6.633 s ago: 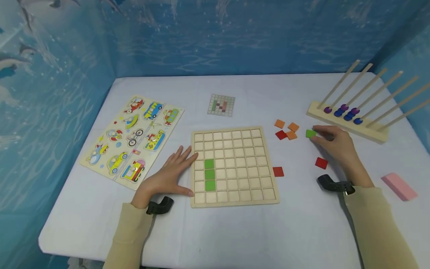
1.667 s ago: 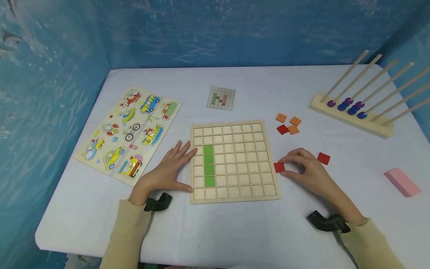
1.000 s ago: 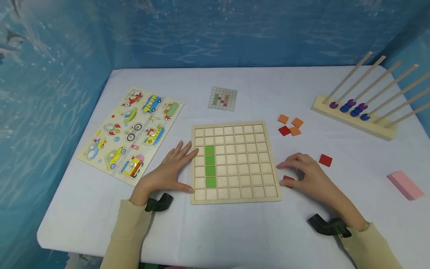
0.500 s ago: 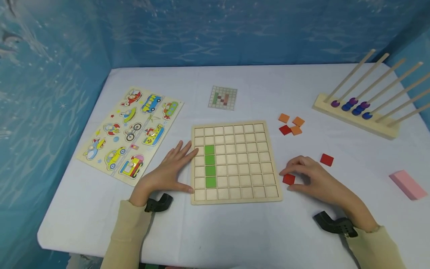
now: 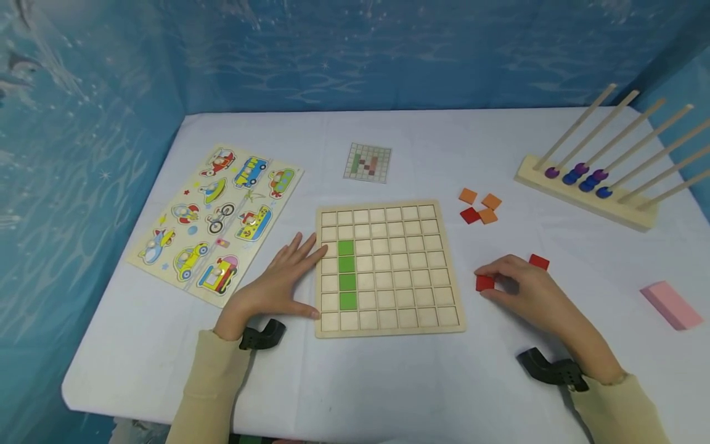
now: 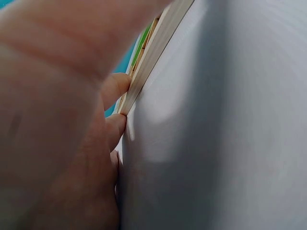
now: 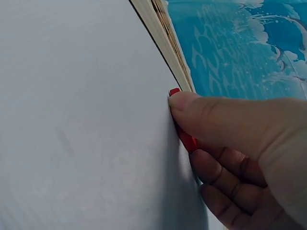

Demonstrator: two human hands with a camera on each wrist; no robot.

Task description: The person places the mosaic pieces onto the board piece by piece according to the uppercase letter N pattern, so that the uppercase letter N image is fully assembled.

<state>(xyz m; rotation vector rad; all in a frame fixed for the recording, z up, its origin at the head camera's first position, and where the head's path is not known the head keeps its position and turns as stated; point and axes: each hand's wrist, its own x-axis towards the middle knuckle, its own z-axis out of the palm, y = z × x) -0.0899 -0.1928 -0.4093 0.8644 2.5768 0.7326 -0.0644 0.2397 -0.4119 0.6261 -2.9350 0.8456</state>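
A wooden grid board (image 5: 388,331) lies flat on the table, with several green square tiles (image 5: 347,282) in a column near its left side. My left hand (image 5: 280,280) is spread beside the board, its thumb and forefinger touching the left edge; the left wrist view shows fingertips (image 6: 117,88) against that edge. Right of the board, my right hand (image 5: 524,290) pinches a red square tile (image 5: 484,282) between thumb and fingers. The same red tile (image 7: 187,139) shows partly behind the thumb in the right wrist view. Another red tile (image 5: 539,262) lies just behind this hand, partly covered.
Orange tiles (image 5: 491,201) and one red tile (image 5: 469,215) lie beyond the board's right side. A patterned grid card (image 5: 367,163) lies behind the board. A picture puzzle (image 5: 213,225) is at left; a peg stand with beads (image 5: 588,197) and a pink block (image 5: 671,305) are at right.
One more green tile now sits atop the column. My right hand has left the green tile's spot and drawn a red tile rightward from the board's edge. The left hand stays.
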